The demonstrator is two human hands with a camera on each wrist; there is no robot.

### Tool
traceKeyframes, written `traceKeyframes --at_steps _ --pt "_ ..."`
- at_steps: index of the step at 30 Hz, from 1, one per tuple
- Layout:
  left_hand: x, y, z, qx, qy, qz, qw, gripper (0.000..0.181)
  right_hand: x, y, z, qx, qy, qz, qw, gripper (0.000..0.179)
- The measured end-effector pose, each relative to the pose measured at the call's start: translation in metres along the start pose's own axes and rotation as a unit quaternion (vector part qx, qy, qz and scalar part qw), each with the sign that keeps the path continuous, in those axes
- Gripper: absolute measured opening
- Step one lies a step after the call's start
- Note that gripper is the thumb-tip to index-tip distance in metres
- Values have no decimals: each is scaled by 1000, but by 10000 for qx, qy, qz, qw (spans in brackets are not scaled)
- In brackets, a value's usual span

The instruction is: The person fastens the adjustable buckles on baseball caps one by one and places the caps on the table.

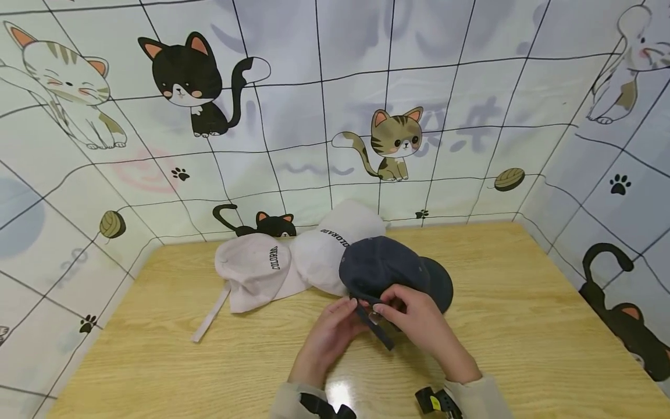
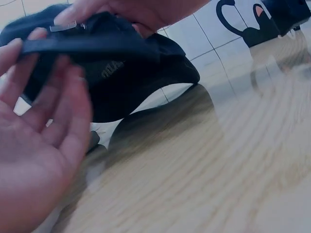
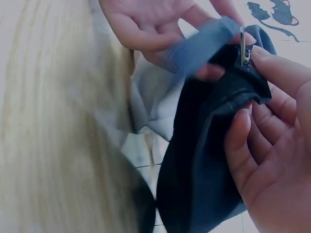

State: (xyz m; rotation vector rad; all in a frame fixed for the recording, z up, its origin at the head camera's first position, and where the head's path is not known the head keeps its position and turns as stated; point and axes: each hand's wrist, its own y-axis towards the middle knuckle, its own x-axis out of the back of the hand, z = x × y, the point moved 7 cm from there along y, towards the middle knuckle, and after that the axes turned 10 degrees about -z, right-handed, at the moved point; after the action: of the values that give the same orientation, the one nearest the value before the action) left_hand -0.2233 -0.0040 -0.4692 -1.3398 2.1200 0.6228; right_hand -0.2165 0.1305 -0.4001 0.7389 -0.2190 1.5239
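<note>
Three caps show in my head view, about the wooden table. Pinkish with dark lettering, the leftmost cap lies toward the far left corner, its pale strap trailing toward the left edge. Touching it, the white cap sits by the far edge, brim raised before the cat-printed cloth. Right of that and partly in front of it is the dark cap, brim pointing toward the table's right edge; I can't tell whether it rests on the wood. My left hand and right hand meet at its back, where the dark strap hangs down toward the near side.

From the left wrist, I see my left fingers pinching the strap, which runs blurred across the picture; my right fingers are up at the metal buckle.

Through the right wrist, I have my right fingers gripping the dark cap's back edge, one fingertip against the buckle. Opposite, my left fingers hold the ribbed strap just beside it, motion-blurred. Below lies dark cloth.
</note>
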Motion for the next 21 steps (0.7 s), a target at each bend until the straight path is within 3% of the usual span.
traceKeyframes --at_steps 4,11,17,21 --pt "-2 0 8 310 483 97 9983 25 -1 1 -12 -190 -171 -121 9996 16" --pt "-2 0 19 819 651 -107 9945 20 -3 -1 -31 -636 -269 -188 9974 16" --pt "4 3 15 551 751 -624 9937 17 -8 0 -30 -675 -8 -98 9977 18" --pt "2 2 11 365 665 -537 9957 18 -8 2 -26 -685 55 -65 9976 17"
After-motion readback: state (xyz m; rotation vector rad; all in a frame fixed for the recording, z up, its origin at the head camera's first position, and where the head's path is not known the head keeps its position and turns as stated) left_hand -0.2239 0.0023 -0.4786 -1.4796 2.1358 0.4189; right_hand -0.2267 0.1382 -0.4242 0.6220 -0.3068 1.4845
